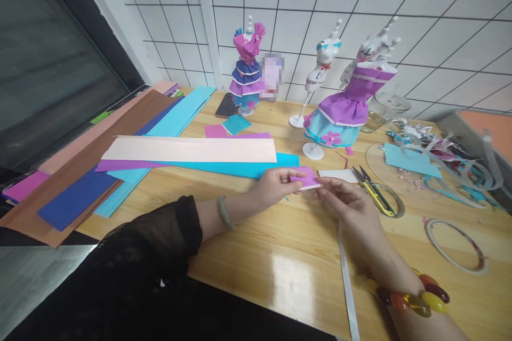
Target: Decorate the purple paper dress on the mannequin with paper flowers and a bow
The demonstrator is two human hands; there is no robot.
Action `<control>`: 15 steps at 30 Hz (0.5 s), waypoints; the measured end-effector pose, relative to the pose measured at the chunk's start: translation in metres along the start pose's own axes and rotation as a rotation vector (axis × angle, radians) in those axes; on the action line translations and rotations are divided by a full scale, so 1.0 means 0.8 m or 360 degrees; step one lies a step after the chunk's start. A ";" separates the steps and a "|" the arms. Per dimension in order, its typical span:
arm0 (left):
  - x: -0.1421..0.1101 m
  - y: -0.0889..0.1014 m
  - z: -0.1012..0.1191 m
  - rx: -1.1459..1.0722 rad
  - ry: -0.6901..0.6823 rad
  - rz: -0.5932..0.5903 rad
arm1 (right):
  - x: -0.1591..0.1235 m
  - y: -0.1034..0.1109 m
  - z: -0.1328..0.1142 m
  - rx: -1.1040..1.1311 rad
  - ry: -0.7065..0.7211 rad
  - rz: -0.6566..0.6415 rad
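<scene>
A small purple piece (306, 175) with a white lower edge is held between the 2 hands, just above the wooden table (240, 256). The left hand (274, 189) pinches its left side between thumb and fingers; the right hand (352, 205) has its thumb and fingertips brought close together at its right corner, though how firmly they grip I cannot tell.

Below the right hand, a narrow white strip (347, 287) runs toward the near side of the table. Just beyond that hand lies a white sheet (338, 176), and to its right a pair of yellow-handled snips (374, 194) rests beside a tape ring (398, 205). A larger ring (430, 240) lies farther right.

Left of the grip, a long cream strip (196, 149) lies over a blue strip (224, 169), and darker blue paper (76, 200) is farther left. Beyond the grip stands a mannequin in a purple and blue dress (350, 98); farther back to the left, a 2nd dressed mannequin (246, 77) stands beside a phone (226, 106).
</scene>
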State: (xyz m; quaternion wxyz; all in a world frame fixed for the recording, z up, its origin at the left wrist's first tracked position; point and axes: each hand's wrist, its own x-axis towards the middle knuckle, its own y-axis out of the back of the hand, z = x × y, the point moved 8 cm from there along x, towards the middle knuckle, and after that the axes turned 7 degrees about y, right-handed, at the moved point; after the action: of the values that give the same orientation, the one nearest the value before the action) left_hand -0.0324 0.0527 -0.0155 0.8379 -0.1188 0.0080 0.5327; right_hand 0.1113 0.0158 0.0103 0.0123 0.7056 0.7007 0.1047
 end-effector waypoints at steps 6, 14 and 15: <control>-0.001 -0.001 0.002 -0.0054 0.0060 0.0004 | 0.001 -0.001 0.003 0.0001 0.0031 -0.0043; 0.000 0.000 0.004 -0.0173 0.0094 0.0007 | 0.000 -0.005 0.000 -0.0010 0.0016 -0.0069; -0.001 0.001 0.005 -0.0180 0.0098 0.0010 | -0.001 -0.006 0.000 -0.0003 0.0011 -0.0079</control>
State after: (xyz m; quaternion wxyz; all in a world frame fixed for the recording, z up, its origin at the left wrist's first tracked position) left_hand -0.0335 0.0531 -0.0118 0.8275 -0.1822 0.0041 0.5310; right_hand 0.1068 0.0153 0.0096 0.0133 0.6877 0.7179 0.1076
